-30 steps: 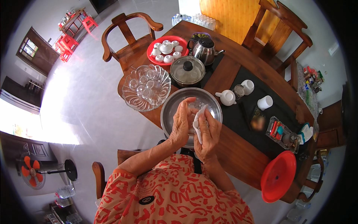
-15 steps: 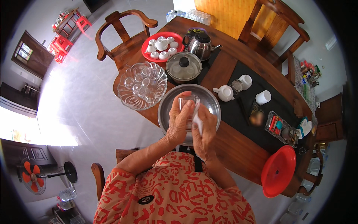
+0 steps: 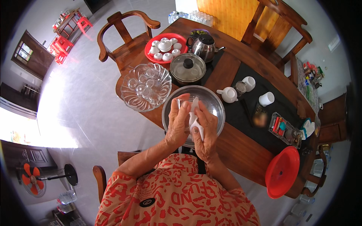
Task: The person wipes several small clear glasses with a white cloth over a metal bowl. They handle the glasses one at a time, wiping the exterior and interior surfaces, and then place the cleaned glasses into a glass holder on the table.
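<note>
Above a wide steel basin (image 3: 168, 113) my left hand (image 3: 176, 122) is closed round a clear drinking glass (image 3: 180, 101), mostly hidden by the fingers. My right hand (image 3: 206, 130) grips a white cloth (image 3: 196, 124) and presses it against the glass. Left of the basin stands a scalloped glass bowl (image 3: 132, 98) with several small clear glasses in it. Just behind the basin is a lidded pot (image 3: 187, 75) with a see-through lid; pale shapes show through it.
A red tray (image 3: 149, 53) of white teaware and a steel kettle (image 3: 203, 48) stand at the back. To the right are a white teapot (image 3: 228, 95), white cups (image 3: 266, 98), a glass tray (image 3: 288, 137) of small items and a red plastic basin (image 3: 283, 173). Wooden chairs (image 3: 122, 30) flank the table (image 3: 241, 145).
My hands have shifted slightly, and the white cloth now shows more between them, with the glass more covered by my left fingers. The view has moved a little.
</note>
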A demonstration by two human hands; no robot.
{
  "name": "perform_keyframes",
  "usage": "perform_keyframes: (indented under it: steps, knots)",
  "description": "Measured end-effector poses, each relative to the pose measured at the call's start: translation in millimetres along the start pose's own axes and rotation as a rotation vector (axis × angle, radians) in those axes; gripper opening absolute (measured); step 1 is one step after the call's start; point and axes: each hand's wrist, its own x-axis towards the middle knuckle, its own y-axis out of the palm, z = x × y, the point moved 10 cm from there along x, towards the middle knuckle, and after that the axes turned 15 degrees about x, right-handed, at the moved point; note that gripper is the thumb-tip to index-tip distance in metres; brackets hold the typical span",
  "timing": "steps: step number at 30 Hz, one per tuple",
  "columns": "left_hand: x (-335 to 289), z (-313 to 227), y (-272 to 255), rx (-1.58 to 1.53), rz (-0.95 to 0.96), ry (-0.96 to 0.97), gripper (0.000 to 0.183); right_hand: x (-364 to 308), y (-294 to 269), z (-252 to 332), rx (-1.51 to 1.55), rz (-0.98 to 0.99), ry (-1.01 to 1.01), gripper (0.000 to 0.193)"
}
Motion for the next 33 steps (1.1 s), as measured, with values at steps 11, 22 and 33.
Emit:
perform_keyframes:
  steps: [11, 22, 33]
  knots:
    - [-2.6, -25.1, -11.9, 0.315, -0.086, 0.225, 0.048, -29.4, 17.5, -62.6, 0.778, -0.062, 0.594, 0.048]
    - [-2.7, -55.0, -22.3, 0.776, -0.04, 0.493, 0.033, -22.1, 5.1, -60.8, 0.586, -0.141, 0.443, 0.061]
    - [-4.1, -36.7, -11.8, 0.859, 0.483, 0.153, 0.023, 3.8, 2.0, 4.8, -0.275, 0.079, -0.148, 0.052]
